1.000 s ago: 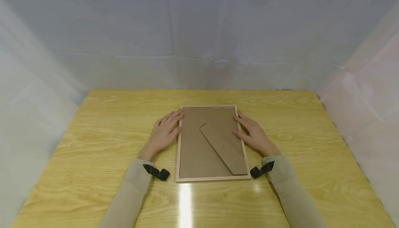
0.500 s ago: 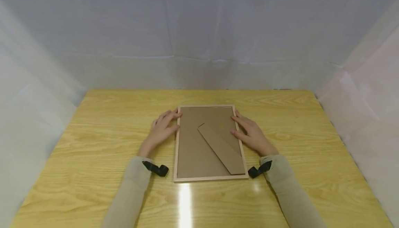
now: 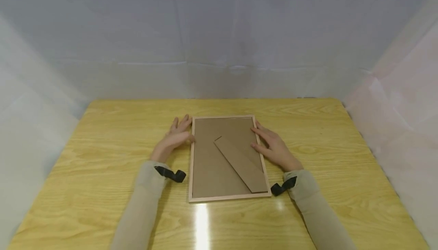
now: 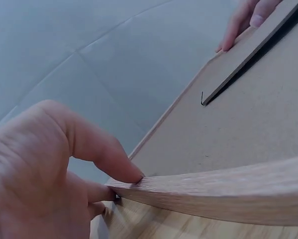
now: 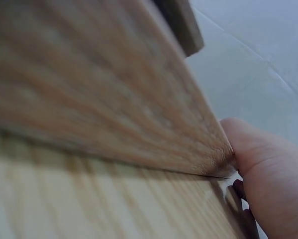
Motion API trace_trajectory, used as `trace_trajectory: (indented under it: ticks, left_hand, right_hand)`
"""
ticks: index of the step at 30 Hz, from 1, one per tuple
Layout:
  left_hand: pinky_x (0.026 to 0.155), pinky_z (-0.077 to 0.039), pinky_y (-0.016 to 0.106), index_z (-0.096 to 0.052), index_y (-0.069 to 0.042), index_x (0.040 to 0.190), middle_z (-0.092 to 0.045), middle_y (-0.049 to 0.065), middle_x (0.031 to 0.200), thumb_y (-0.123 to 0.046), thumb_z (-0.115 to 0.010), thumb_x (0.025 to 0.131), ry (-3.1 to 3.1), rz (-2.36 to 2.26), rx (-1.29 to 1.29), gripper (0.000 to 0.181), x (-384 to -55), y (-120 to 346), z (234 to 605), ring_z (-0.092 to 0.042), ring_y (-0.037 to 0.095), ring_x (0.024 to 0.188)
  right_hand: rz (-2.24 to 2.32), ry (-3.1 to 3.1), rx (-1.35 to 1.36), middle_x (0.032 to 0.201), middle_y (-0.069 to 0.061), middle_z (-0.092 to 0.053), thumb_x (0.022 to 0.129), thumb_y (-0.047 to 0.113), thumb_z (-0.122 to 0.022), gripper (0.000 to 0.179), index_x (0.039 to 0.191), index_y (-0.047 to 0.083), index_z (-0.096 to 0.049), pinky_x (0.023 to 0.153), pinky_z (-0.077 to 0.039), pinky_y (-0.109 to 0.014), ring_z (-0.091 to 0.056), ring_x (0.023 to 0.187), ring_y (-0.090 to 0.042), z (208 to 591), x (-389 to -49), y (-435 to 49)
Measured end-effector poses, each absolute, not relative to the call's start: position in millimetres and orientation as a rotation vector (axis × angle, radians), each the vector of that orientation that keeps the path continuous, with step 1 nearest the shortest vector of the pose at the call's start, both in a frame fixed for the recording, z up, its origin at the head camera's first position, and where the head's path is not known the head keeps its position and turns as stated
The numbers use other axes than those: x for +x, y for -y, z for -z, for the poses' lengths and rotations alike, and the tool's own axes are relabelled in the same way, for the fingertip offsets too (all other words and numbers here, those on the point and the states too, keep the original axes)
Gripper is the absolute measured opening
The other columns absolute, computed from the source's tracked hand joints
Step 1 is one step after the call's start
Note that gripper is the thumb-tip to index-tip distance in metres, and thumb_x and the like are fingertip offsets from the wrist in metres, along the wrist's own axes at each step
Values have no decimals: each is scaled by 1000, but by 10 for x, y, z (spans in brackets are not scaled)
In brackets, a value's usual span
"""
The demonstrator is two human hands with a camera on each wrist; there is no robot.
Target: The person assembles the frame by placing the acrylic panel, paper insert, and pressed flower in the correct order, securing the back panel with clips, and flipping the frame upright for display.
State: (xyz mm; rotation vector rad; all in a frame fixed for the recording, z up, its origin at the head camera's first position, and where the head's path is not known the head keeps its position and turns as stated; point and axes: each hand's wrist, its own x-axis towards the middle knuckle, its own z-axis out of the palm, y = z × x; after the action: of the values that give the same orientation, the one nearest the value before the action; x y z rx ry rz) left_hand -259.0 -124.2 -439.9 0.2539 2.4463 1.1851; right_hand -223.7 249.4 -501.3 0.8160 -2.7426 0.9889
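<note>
A picture frame [image 3: 226, 158] lies face down on the table, its brown backing board and slanted stand flap [image 3: 241, 166] showing. Its pale wooden rim [image 4: 223, 186] runs close by the left hand. My left hand [image 3: 172, 138] is at the frame's left side near the far corner. In the left wrist view its thumb bears on top of the rim, with a finger low against the edge, pinching it. On the opposite side my right hand [image 3: 275, 149] grips the right rim, thumb and forefinger tips lapping over it. The other right fingers are partly hidden by the frame.
The wood-grain table [image 3: 113, 174] extends around the frame on every side. Pale hanging sheets [image 3: 219, 33] enclose its back and sides. A black strap [image 3: 171, 174] circles the left sleeve, and another strap [image 3: 284, 186] the right.
The frame has shifted slightly left in the head view. My left hand has turned, its fingers drawing off the top of the rim and spreading beyond it. The right hand keeps its hold.
</note>
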Motion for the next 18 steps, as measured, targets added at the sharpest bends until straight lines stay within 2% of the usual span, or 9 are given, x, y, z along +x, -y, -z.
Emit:
trace_trajectory:
  ticks: [5,10,18]
  left_hand:
    - [109,23,60,-10,-14,160,8,3,167,-18,-60,83,-2478,-1105,267,92,-2601,1209,4376,28,31,145]
    - [110,17,65,-10,-11,160,6,8,166,-31,-62,90,-2564,-933,317,89,-2600,1193,4357,23,38,146]
    - [109,14,69,-10,-10,160,4,10,167,-40,-60,90,-2672,-813,268,91,-2585,1163,4379,19,42,147]
  right_hand:
    - [-958,2756,805,162,-7,-25,98,38,-60,63,153,12,-40,115,-26,-54,-31,144,-34,4999,-2237,-2503]
    - [-944,2756,809,162,-9,-25,98,38,-60,64,152,11,-40,115,-26,-54,-32,143,-35,5001,-2239,-2496]
    - [-921,2778,811,163,-9,-23,99,36,-60,64,153,10,-38,115,-26,-55,-31,144,-36,4994,-2245,-2430]
